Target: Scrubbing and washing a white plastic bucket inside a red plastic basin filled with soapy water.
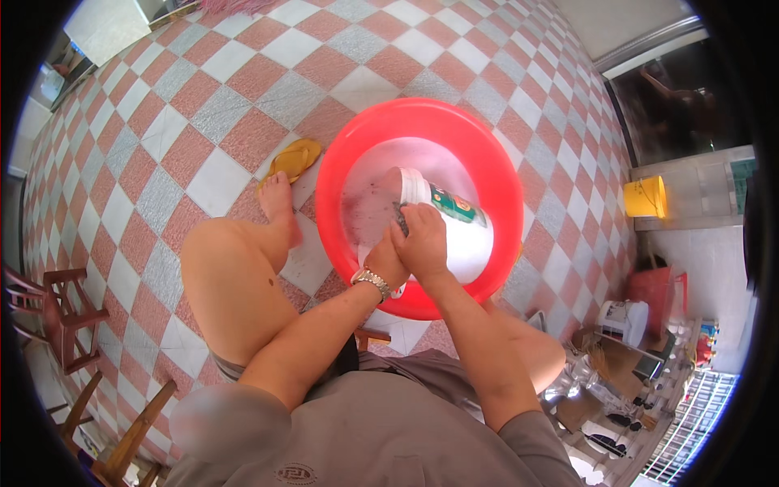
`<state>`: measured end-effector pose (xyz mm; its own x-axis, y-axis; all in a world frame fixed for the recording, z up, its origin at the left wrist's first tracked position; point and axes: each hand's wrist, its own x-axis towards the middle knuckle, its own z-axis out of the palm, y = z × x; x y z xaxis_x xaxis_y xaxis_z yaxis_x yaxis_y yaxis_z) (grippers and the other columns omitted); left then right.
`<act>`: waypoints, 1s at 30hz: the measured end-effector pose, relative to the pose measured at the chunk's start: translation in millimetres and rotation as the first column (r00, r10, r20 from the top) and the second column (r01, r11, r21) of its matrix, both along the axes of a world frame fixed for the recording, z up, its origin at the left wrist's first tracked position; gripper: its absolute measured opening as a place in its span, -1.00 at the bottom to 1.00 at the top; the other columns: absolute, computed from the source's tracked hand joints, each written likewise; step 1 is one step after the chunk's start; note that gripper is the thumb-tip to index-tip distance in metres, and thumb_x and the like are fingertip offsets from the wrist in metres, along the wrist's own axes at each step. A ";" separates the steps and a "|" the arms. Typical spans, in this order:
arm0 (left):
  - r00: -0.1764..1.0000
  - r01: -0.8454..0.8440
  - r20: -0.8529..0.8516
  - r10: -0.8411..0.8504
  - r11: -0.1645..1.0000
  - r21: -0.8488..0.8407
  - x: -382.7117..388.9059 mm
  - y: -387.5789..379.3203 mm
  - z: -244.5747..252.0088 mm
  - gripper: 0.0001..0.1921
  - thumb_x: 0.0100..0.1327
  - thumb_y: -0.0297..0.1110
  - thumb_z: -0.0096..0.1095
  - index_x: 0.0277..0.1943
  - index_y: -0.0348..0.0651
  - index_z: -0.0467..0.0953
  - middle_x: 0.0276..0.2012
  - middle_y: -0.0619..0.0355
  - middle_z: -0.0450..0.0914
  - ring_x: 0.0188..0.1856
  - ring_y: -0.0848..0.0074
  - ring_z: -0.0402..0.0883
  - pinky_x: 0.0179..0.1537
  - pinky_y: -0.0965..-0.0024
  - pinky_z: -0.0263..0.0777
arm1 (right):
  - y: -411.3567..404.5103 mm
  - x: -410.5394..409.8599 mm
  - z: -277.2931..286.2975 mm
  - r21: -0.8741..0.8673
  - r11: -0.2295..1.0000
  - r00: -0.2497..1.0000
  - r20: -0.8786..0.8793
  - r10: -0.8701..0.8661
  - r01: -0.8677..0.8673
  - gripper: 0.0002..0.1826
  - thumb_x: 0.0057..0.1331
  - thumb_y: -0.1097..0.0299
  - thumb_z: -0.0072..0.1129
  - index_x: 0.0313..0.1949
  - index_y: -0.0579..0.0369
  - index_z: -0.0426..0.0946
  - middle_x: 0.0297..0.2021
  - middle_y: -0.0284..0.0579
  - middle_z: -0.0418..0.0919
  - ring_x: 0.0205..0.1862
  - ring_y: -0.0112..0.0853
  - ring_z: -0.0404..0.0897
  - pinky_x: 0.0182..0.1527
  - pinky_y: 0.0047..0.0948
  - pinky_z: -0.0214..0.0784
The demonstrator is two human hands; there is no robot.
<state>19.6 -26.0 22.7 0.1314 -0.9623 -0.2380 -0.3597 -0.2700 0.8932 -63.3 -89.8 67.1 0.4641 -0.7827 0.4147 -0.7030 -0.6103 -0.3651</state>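
A large red plastic basin [347, 131] stands on the floor before me, with cloudy, foamy water [377, 161] in it. Inside the basin a white plastic bucket [465, 249] lies tilted on its side and bears a green label with writing. My right hand [425, 237] is closed on a dark grey scouring pad [400, 218], in front of the bucket. Against it presses my left hand [387, 260], with a metal-band watch [372, 281] on the wrist; it also grips the pad, its fingers partly hidden. White bucket parts show beneath the hands.
A yellow flip-flop [296, 159] lies by my bare foot [278, 204]. Wooden chairs [70, 316] are at the left. Along the right wall are a yellow bucket [645, 196], a white bucket [624, 322], a red container [654, 292] and assorted clutter.
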 end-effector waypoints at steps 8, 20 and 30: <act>1.000 -0.009 -0.019 0.011 0.992 0.128 -2.1 -1.9 2.5 -0.50 0.28 -0.14 0.33 0.09 -0.28 0.29 -0.19 -0.31 0.67 -0.13 -0.18 0.67 -0.13 -0.12 0.51 | -17.7 1.1 -15.4 0.051 0.994 0.996 0.013 -0.093 0.092 -0.75 0.17 0.31 0.33 -0.20 0.14 0.60 -0.20 -0.01 0.65 -0.02 -0.02 0.57 0.17 -0.07 0.37; 0.999 -0.028 0.022 0.023 0.977 0.213 1.0 10.0 17.4 -0.47 0.23 -0.04 0.44 -0.10 -0.30 0.30 -0.42 -0.24 0.61 -0.37 -0.14 0.64 -0.32 -0.04 0.47 | -205.1 43.2 -87.9 0.658 0.686 0.841 -0.526 0.126 0.309 -0.65 0.26 0.09 0.21 -0.19 0.13 0.71 -0.16 0.09 0.71 -0.03 -0.03 0.67 0.05 -0.15 0.47; 0.999 -0.006 0.033 -0.002 0.973 0.230 -2.7 3.2 19.9 -0.46 0.22 -0.07 0.46 -0.10 -0.33 0.30 -0.40 -0.28 0.62 -0.33 -0.14 0.66 -0.31 -0.04 0.48 | -183.9 33.3 -58.5 0.755 0.597 0.940 -0.341 0.002 0.272 -0.63 0.27 0.05 0.16 -0.18 0.07 0.72 -0.20 0.10 0.71 -0.05 0.02 0.66 0.03 -0.15 0.48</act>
